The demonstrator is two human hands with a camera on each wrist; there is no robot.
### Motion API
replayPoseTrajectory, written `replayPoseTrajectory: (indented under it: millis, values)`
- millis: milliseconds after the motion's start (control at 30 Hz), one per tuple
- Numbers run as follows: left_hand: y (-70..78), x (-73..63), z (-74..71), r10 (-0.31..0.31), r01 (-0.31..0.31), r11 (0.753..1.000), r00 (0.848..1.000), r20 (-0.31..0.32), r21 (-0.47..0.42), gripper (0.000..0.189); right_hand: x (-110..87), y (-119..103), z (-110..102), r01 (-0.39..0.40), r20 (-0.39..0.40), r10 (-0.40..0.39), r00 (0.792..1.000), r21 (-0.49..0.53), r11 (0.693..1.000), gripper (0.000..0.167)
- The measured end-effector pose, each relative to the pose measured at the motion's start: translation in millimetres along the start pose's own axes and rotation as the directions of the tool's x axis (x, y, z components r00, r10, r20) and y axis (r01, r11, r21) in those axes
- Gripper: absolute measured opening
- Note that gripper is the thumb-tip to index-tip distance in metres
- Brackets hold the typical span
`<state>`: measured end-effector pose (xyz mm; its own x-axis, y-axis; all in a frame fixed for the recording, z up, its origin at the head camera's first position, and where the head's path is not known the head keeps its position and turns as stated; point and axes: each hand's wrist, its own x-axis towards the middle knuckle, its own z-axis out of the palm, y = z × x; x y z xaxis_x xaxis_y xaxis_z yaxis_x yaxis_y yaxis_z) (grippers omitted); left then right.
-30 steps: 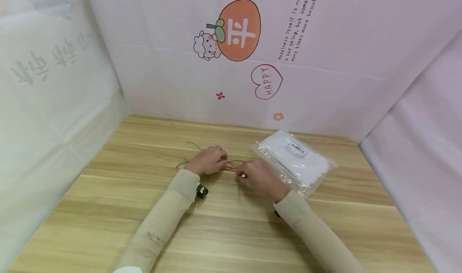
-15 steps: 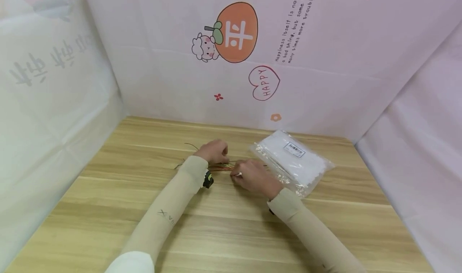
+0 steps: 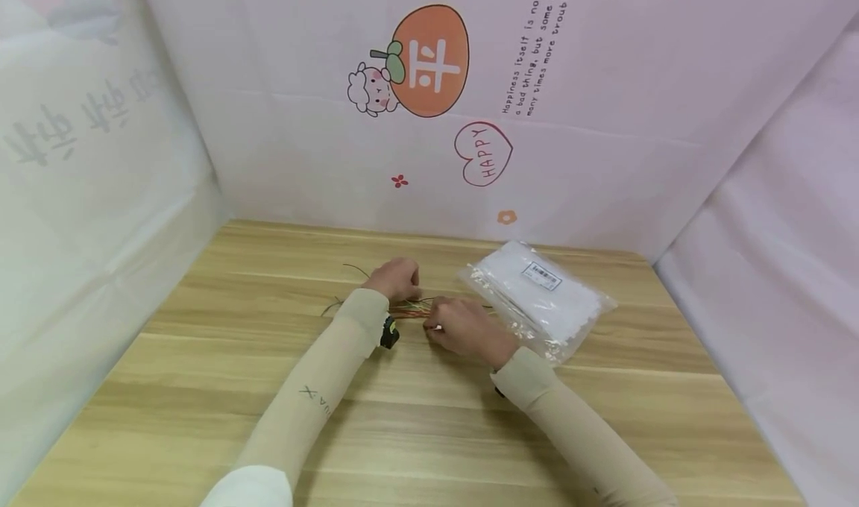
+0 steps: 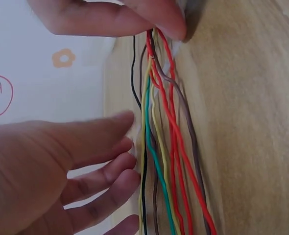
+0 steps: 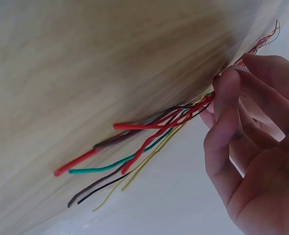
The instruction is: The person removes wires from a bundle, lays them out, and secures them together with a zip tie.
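Note:
A bundle of thin wires (image 3: 409,312) in red, green, yellow, brown and black lies across the wooden table. My right hand (image 3: 470,328) is at the bundle's right part. In the right wrist view its thumb and fingertips pinch a narrow white strip (image 5: 236,68) against the wires, whose loose ends (image 5: 144,142) fan out beyond the hand. How far the strip goes round them is hidden by my fingers. My left hand (image 3: 396,279) is just beyond the bundle; in the left wrist view its loosely bent fingers (image 4: 103,174) are beside the wires and hold nothing visible.
A clear plastic bag (image 3: 543,294) with white contents and a barcode label lies to the right, close behind my right hand. Printed white cloth (image 3: 322,156) walls off the back and sides of the table (image 3: 429,432).
My left hand has shifted slightly right and lifted off the wires' left part. My right hand has moved slightly left along the bundle, the white strip still in its fingers. The view has shifted a little.

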<state>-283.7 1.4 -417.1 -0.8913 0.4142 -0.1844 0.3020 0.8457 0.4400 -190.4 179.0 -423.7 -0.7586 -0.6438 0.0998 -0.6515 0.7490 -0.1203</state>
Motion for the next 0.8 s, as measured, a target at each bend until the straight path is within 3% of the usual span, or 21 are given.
replayPoseTrajectory:
  millis: [433,633,800]
  values:
    - [8.4,-5.1,-1.4,-0.032,0.032,0.999,0.999,-0.02,-0.018,0.018,0.9,-1.0,1.7,0.004,-0.018,-0.004,1.0,0.01,1.0,0.011]
    - [7.9,-1.6,2.8,-0.051,0.05,0.999,0.998,-0.048,-0.018,0.027,1.9,-3.1,1.4,0.0,-0.006,0.0,1.0,-0.009,1.0,0.008]
    - [9.0,1.1,5.4,-0.062,0.061,0.998,0.996,-0.064,-0.018,0.023,1.5,-3.5,1.5,-0.01,0.004,0.01,1.0,-0.021,1.0,0.01]
